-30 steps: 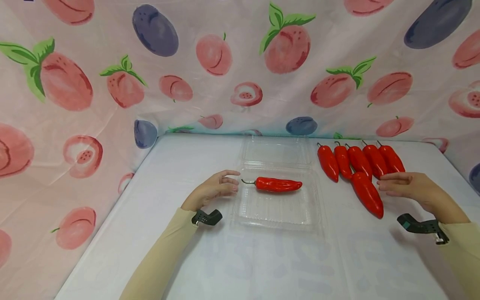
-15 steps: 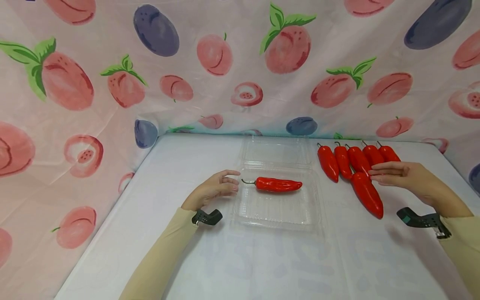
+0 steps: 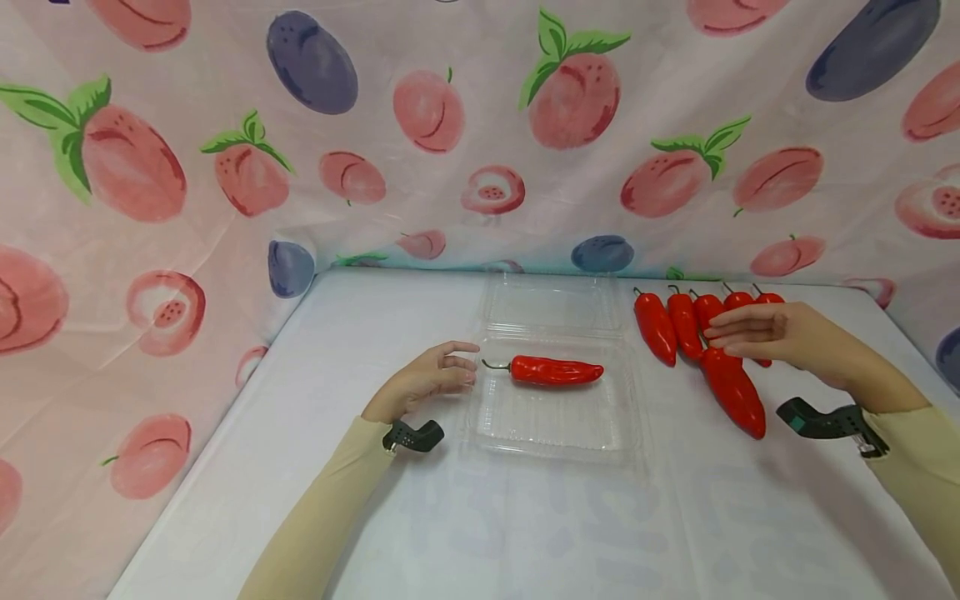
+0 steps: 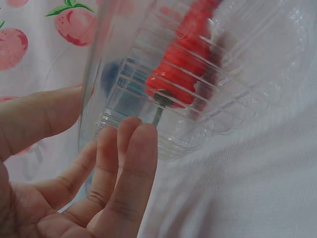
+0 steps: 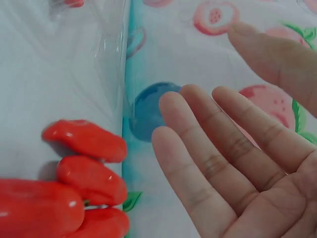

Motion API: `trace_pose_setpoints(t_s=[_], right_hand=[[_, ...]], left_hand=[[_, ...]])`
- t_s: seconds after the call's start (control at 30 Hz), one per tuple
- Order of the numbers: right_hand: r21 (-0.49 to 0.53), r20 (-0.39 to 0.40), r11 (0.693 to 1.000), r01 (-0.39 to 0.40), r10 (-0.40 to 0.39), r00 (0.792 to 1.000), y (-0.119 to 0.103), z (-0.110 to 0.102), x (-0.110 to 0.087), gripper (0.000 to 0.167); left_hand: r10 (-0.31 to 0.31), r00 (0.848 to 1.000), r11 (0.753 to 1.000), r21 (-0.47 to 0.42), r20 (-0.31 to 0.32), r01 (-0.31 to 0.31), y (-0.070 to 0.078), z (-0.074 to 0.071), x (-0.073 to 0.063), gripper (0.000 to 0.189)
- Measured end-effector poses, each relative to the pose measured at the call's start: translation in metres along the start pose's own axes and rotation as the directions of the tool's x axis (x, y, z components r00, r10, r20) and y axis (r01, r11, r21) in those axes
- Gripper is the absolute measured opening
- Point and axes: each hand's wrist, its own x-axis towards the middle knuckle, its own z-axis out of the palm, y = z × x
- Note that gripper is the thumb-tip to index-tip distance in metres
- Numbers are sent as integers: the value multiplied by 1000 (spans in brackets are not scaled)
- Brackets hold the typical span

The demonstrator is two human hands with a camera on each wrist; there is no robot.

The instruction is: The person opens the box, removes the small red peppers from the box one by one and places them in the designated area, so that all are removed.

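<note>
A clear plastic clamshell box (image 3: 551, 429) lies with its lid folded back. One red pepper (image 3: 555, 371) rests crosswise in its base, stem to the left. My left hand (image 3: 431, 379) is at the box's left side, fingers loosely bent. Up close in the left wrist view, its fingertips (image 4: 141, 144) are by the clear wall; contact is hard to tell. My right hand (image 3: 776, 333) is over the group of red peppers, partly covering several of them. Its fingers (image 5: 213, 163) are extended, the thumb apart, with nothing held.
To the box's right lie several more red peppers (image 3: 654, 329), mostly in a row, with a larger one (image 3: 735, 396) in front. A white cloth (image 3: 555, 533) covers the table. Fruit-printed fabric (image 3: 450, 192) hangs behind and on the left.
My right hand has moved left and a little farther back, from beside the front pepper to over the group. The left hand and the pepper in the box have stayed put.
</note>
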Motion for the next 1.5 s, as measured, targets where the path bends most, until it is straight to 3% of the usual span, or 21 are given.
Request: trace_pose_setpoints(t_s=[0.53, 0.77, 1.0, 1.23, 1.5], right_hand=[[5, 158, 998, 63, -63, 986, -58, 8, 20, 45], [21, 200, 989, 147, -148, 969, -70, 17, 32, 42], [-5, 254, 990, 143, -137, 957, -82, 27, 42, 41], [3, 286, 986, 166, -160, 945, -90, 40, 52, 39], [-6, 344, 976, 216, -201, 917, -98, 53, 63, 36]], left_hand=[[8, 1000, 1000, -5, 13, -8, 1, 0, -1, 55], [2, 1000, 1000, 0, 4, -2, 2, 0, -2, 54], [5, 1000, 1000, 2, 6, -5, 1, 0, -1, 55], [60, 997, 998, -18, 57, -59, 2, -2, -4, 57], [10, 1000, 1000, -5, 21, -9, 2, -1, -1, 56]])
